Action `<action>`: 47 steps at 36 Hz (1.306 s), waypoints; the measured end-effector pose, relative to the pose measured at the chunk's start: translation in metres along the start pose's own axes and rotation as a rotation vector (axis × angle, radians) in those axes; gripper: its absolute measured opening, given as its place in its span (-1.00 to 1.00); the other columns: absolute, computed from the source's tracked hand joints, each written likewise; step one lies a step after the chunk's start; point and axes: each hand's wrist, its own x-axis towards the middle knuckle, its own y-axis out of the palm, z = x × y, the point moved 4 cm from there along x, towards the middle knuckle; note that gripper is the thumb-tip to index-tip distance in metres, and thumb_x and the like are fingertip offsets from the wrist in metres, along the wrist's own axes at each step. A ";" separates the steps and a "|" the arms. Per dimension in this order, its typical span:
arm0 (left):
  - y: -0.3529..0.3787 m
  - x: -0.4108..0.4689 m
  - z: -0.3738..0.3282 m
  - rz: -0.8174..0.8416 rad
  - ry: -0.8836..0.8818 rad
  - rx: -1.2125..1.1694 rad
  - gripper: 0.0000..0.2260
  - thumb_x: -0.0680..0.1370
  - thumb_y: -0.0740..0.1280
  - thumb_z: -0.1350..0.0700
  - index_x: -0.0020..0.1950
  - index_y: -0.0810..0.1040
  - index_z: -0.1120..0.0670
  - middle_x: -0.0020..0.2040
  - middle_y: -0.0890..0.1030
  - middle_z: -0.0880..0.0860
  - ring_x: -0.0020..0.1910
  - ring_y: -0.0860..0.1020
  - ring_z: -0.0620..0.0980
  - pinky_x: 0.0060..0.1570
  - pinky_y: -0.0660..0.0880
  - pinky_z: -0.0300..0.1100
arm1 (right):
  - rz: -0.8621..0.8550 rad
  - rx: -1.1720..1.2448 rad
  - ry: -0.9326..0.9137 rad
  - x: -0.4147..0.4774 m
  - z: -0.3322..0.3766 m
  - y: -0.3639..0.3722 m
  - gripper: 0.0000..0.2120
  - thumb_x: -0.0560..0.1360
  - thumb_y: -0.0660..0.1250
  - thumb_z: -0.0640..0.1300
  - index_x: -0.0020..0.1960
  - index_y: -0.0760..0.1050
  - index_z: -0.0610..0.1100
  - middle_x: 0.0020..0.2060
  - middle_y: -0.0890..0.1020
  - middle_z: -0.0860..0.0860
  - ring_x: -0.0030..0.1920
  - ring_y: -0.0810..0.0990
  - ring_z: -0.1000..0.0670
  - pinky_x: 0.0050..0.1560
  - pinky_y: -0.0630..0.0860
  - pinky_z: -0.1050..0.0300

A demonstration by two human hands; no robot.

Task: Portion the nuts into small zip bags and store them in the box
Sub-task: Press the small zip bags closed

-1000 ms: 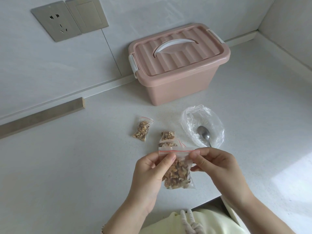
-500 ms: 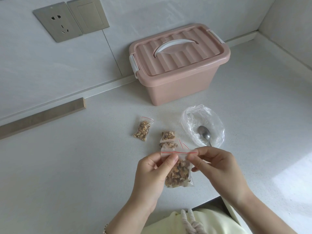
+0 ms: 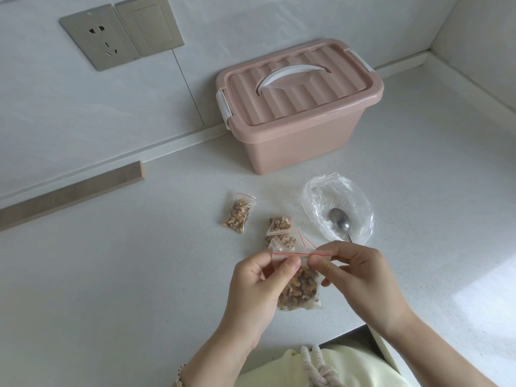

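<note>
A small clear zip bag of walnut pieces point(image 3: 300, 289) hangs above the counter's front edge. My left hand point(image 3: 255, 286) pinches its red-lined top at the left, and my right hand point(image 3: 357, 277) pinches the same strip at the right. Behind my hands lie filled zip bags: one point(image 3: 238, 212) to the left, two more point(image 3: 280, 229) overlapping near the middle. The pink storage box point(image 3: 301, 141) stands against the back wall with its lid on and white handle flat.
A crumpled clear plastic bag point(image 3: 339, 202) lies right of the filled bags with a metal spoon point(image 3: 340, 220) resting in it. A wooden strip point(image 3: 72, 192) lies along the wall at left. The counter edge point(image 3: 343, 333) runs just below my wrists.
My right fingers have slid left along the bag's zip strip toward my left thumb. The bag has stayed in about the same place.
</note>
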 end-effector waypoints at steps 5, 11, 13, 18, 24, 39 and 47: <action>-0.001 0.001 -0.002 0.024 0.117 0.116 -0.91 0.34 0.42 0.08 -0.20 0.70 -0.03 -0.25 0.70 -0.03 -0.25 0.62 -0.19 -0.23 0.47 -0.39 | -0.014 -0.013 -0.007 -0.001 -0.005 -0.002 -0.81 0.40 0.40 -0.30 -0.30 0.63 -0.05 -0.34 0.65 0.00 -0.34 0.57 0.12 -0.32 0.49 0.25; -0.002 0.001 -0.009 0.044 0.338 0.318 -0.85 0.37 0.35 -0.03 -0.28 0.62 0.02 -0.34 0.56 -0.18 -0.34 0.52 -0.25 -0.35 0.40 -0.39 | -0.005 -0.007 -0.016 -0.002 -0.006 -0.002 -0.80 0.40 0.39 -0.32 -0.30 0.62 -0.06 -0.34 0.64 -0.01 -0.36 0.54 0.13 -0.34 0.47 0.30; -0.003 0.001 -0.011 0.036 0.369 0.350 -0.82 0.37 0.35 -0.03 -0.31 0.60 0.06 -0.34 0.53 -0.17 -0.35 0.50 -0.22 -0.39 0.41 -0.32 | -0.001 0.008 -0.011 -0.002 -0.007 -0.002 -0.83 0.40 0.39 -0.33 -0.28 0.63 -0.10 -0.34 0.64 -0.03 -0.37 0.54 0.13 -0.36 0.46 0.31; -0.005 0.002 -0.012 0.024 0.377 0.391 -0.85 0.37 0.38 -0.03 -0.31 0.62 0.03 -0.34 0.56 -0.15 -0.34 0.52 -0.18 -0.38 0.45 -0.29 | 0.008 0.029 -0.015 -0.002 -0.008 -0.003 -0.83 0.40 0.39 -0.31 -0.29 0.63 -0.09 -0.34 0.63 -0.04 -0.37 0.54 0.09 -0.35 0.47 0.27; -0.016 0.004 -0.022 0.024 0.206 0.195 -0.95 0.29 0.47 0.19 -0.29 0.67 0.07 -0.38 0.67 0.01 -0.39 0.61 -0.14 -0.30 0.54 -0.31 | -0.002 -0.033 -0.062 0.000 -0.001 -0.012 -0.94 0.33 0.37 -0.07 -0.25 0.62 0.00 -0.30 0.64 -0.04 -0.33 0.56 -0.04 -0.26 0.50 0.03; -0.023 0.002 -0.027 0.124 0.489 0.452 -0.98 0.39 0.36 0.10 -0.23 0.58 0.01 -0.30 0.61 -0.17 -0.34 0.59 -0.21 -0.24 0.52 -0.38 | 0.103 -0.094 -0.125 -0.002 0.007 -0.010 -0.92 0.33 0.35 -0.08 -0.21 0.62 0.02 -0.29 0.66 0.04 -0.32 0.58 0.12 -0.24 0.52 0.13; -0.018 0.002 -0.029 0.181 0.562 0.540 -0.95 0.40 0.34 0.14 -0.24 0.56 0.01 -0.27 0.60 -0.10 -0.31 0.56 -0.15 -0.23 0.51 -0.31 | 0.133 -0.117 -0.150 -0.002 0.007 -0.008 -0.92 0.35 0.35 -0.09 -0.25 0.63 -0.02 -0.29 0.66 0.01 -0.33 0.57 0.13 -0.25 0.51 0.16</action>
